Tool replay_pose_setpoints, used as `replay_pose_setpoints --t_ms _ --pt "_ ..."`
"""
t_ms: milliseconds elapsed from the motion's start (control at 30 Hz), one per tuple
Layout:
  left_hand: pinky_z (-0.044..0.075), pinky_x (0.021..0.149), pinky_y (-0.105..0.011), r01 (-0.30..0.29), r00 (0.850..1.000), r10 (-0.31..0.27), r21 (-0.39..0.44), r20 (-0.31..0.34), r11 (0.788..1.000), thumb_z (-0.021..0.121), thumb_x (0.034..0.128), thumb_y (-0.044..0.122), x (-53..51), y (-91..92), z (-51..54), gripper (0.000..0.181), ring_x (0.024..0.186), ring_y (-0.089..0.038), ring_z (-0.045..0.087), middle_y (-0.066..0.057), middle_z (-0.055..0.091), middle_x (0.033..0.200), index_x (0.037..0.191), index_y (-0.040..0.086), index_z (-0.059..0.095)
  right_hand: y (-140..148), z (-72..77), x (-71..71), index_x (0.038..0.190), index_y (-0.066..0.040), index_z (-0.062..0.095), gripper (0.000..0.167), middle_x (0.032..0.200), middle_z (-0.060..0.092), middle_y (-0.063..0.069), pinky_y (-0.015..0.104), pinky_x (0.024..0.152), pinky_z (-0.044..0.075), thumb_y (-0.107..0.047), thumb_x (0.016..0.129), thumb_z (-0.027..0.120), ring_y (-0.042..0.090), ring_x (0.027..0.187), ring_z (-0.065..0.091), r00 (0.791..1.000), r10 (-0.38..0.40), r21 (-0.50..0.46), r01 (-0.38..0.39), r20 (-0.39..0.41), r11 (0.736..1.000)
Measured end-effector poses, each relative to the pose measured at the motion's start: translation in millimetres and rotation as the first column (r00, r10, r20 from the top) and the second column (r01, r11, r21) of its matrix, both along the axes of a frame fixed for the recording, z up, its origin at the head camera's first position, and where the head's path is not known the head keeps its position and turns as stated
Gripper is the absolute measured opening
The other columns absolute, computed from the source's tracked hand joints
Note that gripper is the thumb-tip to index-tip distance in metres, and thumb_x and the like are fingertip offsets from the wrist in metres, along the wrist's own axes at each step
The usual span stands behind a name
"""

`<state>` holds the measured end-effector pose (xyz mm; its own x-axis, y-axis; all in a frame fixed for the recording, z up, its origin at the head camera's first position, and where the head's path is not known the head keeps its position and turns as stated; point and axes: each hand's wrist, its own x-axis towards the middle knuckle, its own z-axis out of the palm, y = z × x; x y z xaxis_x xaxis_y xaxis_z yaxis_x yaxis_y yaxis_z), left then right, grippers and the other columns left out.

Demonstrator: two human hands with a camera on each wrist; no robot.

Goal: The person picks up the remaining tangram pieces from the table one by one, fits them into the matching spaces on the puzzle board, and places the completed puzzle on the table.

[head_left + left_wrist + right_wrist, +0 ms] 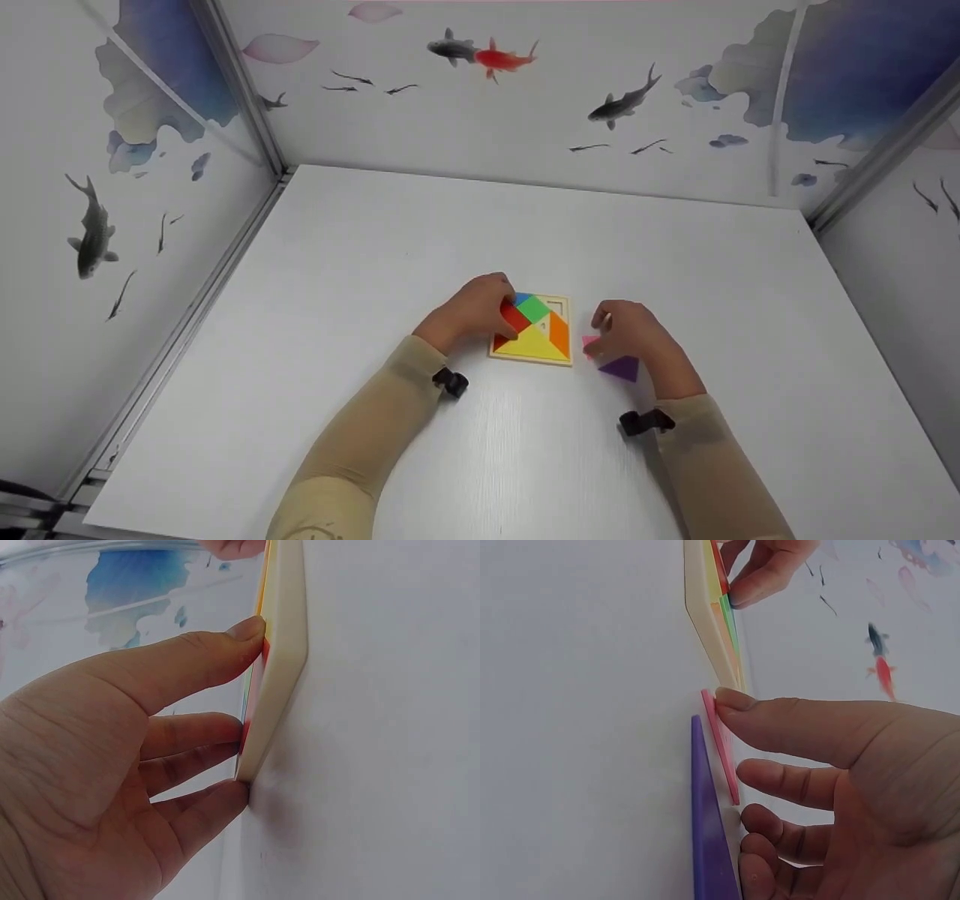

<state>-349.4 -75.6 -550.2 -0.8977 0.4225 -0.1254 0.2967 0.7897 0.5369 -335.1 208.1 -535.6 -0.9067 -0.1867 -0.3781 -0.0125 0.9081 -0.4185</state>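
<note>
A square wooden tray (pixel 531 363) holds red, blue, green, orange and yellow (pixel 534 345) flat pieces, with bare gaps at its upper right and middle. My left hand (pixel 474 306) rests on its left side, thumb and fingertips touching the red piece (pixel 514 318) and the tray's edge. To the tray's right, my right hand (pixel 634 330) has its thumb on a small pink piece (pixel 720 746), fingers bent beside it. A purple triangle (pixel 622 368) lies next to the pink piece, nearer the table's front.
The white table (pixel 315 262) spreads around the tray. White wall panels (pixel 525 127) printed with fish stand at the back and sides, joined by grey metal posts. A black strap device (pixel 451 382) sits on my left wrist and another (pixel 645 422) on my right.
</note>
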Motion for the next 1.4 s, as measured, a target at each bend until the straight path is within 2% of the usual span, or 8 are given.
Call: replay_pose_setpoints --t_ms 500,700,833,1167,1400 --pt "0.053 0.107 -0.032 0.015 1.000 -0.015 0.005 -0.009 1.000 0.091 0.0828 0.032 -1.2 -0.4 1.0 0.057 0.112 -0.019 0.056 -0.001 0.060 0.122 0.130 0.008 0.070 -0.5 2.1 -0.4 0.115 -0.008 0.068 0.042 0.115 0.069 0.013 0.047 0.097 0.059 -0.031 0.086 0.088 0.028 0.100 0.062 1.000 -0.009 -0.010 0.009 -0.003 1.000" --pt "0.053 0.107 -0.033 0.040 0.998 -0.041 -0.017 -0.041 0.999 0.090 0.0838 0.032 -1.6 -0.8 2.6 0.054 0.111 -0.020 0.058 -0.003 0.062 0.122 0.128 0.006 0.072 -1.0 0.6 -0.5 0.109 -0.006 0.070 0.035 0.107 0.069 0.012 0.044 0.092 0.059 -0.027 0.087 0.085 0.027 0.095 0.062 1.000 -0.002 -0.005 0.002 -0.021 1.000" --pt "0.053 0.107 -0.033 0.042 0.998 -0.043 -0.024 -0.040 0.999 0.090 0.0836 0.033 -1.1 -0.8 2.0 0.055 0.111 -0.020 0.057 -0.004 0.062 0.121 0.128 0.007 0.072 -0.1 -0.4 -0.8 0.109 -0.006 0.070 0.034 0.104 0.068 0.011 0.043 0.092 0.059 -0.028 0.088 0.085 0.027 0.094 0.061 1.000 -0.014 -0.006 0.014 -0.015 1.000" --pt "0.053 0.107 -0.032 0.035 0.999 -0.035 -0.027 -0.030 0.999 0.090 0.0844 0.034 -1.0 -1.7 -1.0 0.054 0.112 -0.020 0.057 -0.002 0.061 0.122 0.128 0.008 0.071 2.1 3.7 0.1 0.118 -0.008 0.067 0.048 0.117 0.068 0.015 0.051 0.101 0.058 -0.033 0.085 0.090 0.031 0.103 0.061 1.000 -0.020 0.021 0.020 0.015 1.000" --pt "0.053 0.107 -0.033 0.034 0.999 -0.035 -0.019 -0.029 0.999 0.090 0.0844 0.034 -2.5 -1.1 -1.0 0.056 0.112 -0.020 0.057 -0.003 0.061 0.122 0.129 0.007 0.071 0.3 2.1 -0.4 0.115 -0.008 0.067 0.045 0.115 0.068 0.014 0.049 0.098 0.059 -0.033 0.086 0.088 0.031 0.101 0.061 1.000 -0.024 0.031 0.024 -0.005 0.999"
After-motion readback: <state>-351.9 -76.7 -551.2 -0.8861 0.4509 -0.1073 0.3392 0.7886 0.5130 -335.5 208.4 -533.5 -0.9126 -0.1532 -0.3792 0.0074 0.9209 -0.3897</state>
